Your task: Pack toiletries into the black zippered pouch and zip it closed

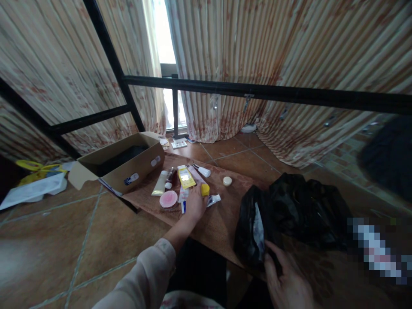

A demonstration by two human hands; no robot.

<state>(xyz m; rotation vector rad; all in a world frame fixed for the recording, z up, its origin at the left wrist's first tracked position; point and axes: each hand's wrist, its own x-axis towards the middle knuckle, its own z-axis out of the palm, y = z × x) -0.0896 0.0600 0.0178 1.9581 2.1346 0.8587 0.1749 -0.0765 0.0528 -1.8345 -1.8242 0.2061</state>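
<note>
My left hand [195, 205] reaches out over a low brown table [222, 223] and rests among small toiletry items; its fingers lie on or beside a yellow-capped tube [205, 189] and a white and blue tube [213, 200]. Whether it grips one is hidden. A round pink lidded jar [168, 199], a cream tube [160, 183], a yellow packet [186, 177] and a white tube [204, 171] lie around it. A small round cream disc [227, 181] sits further right. My right hand [285, 279] holds the edge of a black plastic bag [289, 214] at the table's near side.
An open cardboard box [125, 165] stands at the table's left end. Black metal rails [264, 92] cross in front of striped curtains. A white bag and yellow item [35, 184] lie on the tiled floor at left. A dark object [389, 154] is at the right edge.
</note>
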